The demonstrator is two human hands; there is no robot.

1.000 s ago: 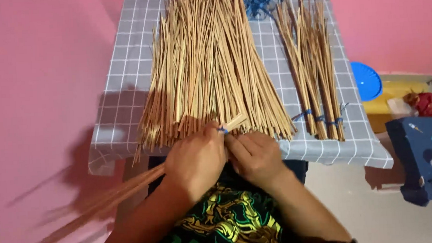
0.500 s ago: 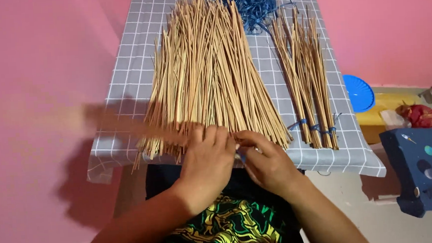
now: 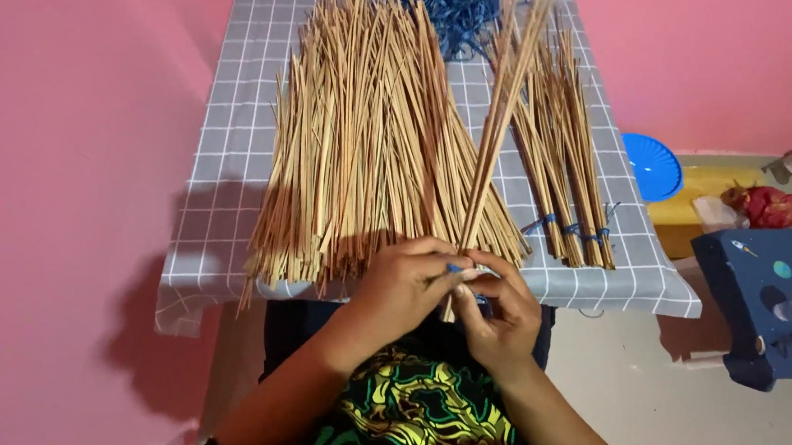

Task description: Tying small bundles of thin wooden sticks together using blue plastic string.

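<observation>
So here's my view from the head cam: both hands sit at the near edge of the grey checked tablecloth (image 3: 231, 168). The left hand (image 3: 408, 280) and the right hand (image 3: 500, 321) are both closed around the bottom end of a small bunch of thin tan bamboo sticks (image 3: 499, 127), which stands tilted up and away over the table. A short bit of blue tie band (image 3: 453, 268) peeks out between the fingers, right at the bunch's base.

My take on doing this well: keep the stick ends pinched level so none slide out, and hold the band snug near the base while it goes around.

The big loose fan of tan sticks (image 3: 365, 152) lies flat in the middle; already banded bundles (image 3: 561, 178) lie to its right, and a pile of blue bands (image 3: 457, 7) sits at the far end.

Containers: a round blue plastic dish (image 3: 653, 166) sits off the table's right side. I can't tell what's in it.
</observation>
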